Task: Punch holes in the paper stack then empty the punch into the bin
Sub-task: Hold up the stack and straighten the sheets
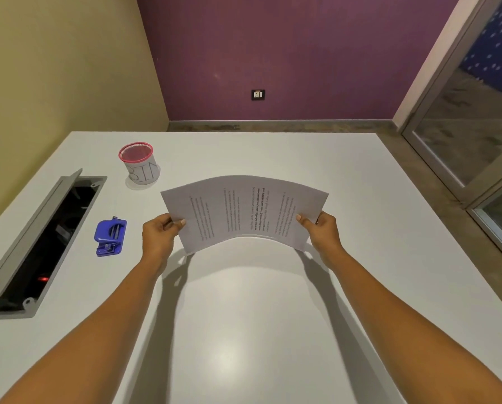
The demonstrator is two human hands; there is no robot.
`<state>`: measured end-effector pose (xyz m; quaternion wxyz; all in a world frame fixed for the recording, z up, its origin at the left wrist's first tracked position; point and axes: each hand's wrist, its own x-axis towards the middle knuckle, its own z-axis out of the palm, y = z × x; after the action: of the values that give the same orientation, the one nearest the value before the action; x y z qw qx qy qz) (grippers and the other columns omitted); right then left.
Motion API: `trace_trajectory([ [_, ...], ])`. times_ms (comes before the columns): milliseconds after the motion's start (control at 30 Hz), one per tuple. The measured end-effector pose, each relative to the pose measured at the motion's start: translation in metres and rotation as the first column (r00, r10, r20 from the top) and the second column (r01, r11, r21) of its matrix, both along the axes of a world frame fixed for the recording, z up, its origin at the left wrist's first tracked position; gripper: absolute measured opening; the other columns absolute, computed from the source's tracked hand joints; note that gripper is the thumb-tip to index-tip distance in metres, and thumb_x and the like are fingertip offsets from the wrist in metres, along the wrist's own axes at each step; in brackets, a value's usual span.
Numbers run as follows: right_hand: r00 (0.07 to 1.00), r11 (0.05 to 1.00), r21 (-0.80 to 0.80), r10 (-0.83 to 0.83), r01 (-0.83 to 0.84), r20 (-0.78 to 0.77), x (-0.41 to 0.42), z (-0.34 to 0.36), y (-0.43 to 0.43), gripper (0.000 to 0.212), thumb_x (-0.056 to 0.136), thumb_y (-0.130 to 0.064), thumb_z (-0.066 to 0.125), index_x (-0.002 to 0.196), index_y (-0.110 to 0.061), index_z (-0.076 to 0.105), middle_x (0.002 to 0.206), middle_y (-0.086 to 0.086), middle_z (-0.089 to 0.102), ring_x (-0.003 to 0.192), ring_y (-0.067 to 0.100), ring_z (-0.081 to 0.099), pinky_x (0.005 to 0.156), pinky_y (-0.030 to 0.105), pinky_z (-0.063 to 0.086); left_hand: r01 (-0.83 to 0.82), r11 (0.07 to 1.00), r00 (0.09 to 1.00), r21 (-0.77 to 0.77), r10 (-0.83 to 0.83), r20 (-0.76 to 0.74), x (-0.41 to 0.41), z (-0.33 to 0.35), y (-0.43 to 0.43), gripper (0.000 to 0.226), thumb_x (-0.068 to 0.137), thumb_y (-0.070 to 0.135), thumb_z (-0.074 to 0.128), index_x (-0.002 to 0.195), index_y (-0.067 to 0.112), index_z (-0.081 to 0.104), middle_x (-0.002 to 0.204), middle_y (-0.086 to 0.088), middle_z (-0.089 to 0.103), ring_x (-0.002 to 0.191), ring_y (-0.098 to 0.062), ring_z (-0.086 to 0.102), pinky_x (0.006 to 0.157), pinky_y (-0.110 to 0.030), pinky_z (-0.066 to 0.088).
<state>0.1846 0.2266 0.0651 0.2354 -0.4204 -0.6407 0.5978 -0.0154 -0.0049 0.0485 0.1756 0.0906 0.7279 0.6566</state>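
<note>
Two bare forearms show, the left forearm (107, 316) reaching in from about 7 o'clock and the right forearm (404, 301) from about 5 o'clock. Each is uncovered along all of its visible length, from the frame's edge to the wrist. The bare left hand (159, 237) and bare right hand (322, 231) each show a short, pale thumbnail (182, 221). At the 12 o'clock side of the right hand, one finger bears a small dark mark (316, 221), perhaps a ring, too small to tell.
</note>
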Motion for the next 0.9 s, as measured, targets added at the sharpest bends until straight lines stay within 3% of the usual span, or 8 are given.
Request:
trace_trajectory([
  [300,0.996,0.999,-0.03,0.031,-0.028,0.078,0.005,-0.006,-0.001,0.032,0.087,-0.015,0.063,0.117,-0.005,0.058,0.119,0.013,0.063,0.1,0.025,0.056,0.08,0.032,0.045,0.037,0.998,0.999,-0.046,-0.036,0.027,0.005,-0.006,-0.005,0.031,0.085,0.005,0.061,0.115,0.005,0.061,0.108,-0.003,0.064,0.097,-0.024,0.061,0.088,-0.033,0.045],
  [433,0.999,1.0,-0.02,0.006,-0.006,0.04,0.004,0.001,0.0,0.028,0.087,-0.018,0.062,0.113,-0.009,0.061,0.116,0.01,0.065,0.096,0.024,0.057,0.081,0.033,0.046,0.01,0.999,1.0,-0.04,-0.01,-0.001,0.003,0.003,0.001,0.031,0.086,0.007,0.061,0.116,0.005,0.062,0.107,-0.002,0.065,0.094,-0.024,0.061,0.088,-0.034,0.046],
  [667,0.991,0.996,0.023,0.08,-0.082,0.105,0.01,0.002,0.002,0.036,0.086,-0.015,0.063,0.121,-0.007,0.057,0.119,0.011,0.063,0.098,0.022,0.055,0.081,0.033,0.044,0.061,0.997,0.998,-0.051,-0.06,0.014,0.007,0.003,0.0,0.037,0.084,-0.001,0.06,0.121,0.005,0.057,0.113,-0.001,0.061,0.1,-0.021,0.059,0.09,-0.034,0.046],
  [900,0.997,0.998,0.061,0.009,-0.014,0.072,0.009,0.006,0.001,0.027,0.089,-0.014,0.059,0.114,-0.006,0.06,0.115,0.013,0.065,0.094,0.024,0.057,0.08,0.033,0.046,0.019,0.999,1.0,-0.026,-0.02,-0.008,0.011,0.005,-0.001,0.032,0.086,0.0,0.057,0.118,0.006,0.06,0.11,-0.001,0.063,0.099,-0.023,0.061,0.088,-0.034,0.047],
])
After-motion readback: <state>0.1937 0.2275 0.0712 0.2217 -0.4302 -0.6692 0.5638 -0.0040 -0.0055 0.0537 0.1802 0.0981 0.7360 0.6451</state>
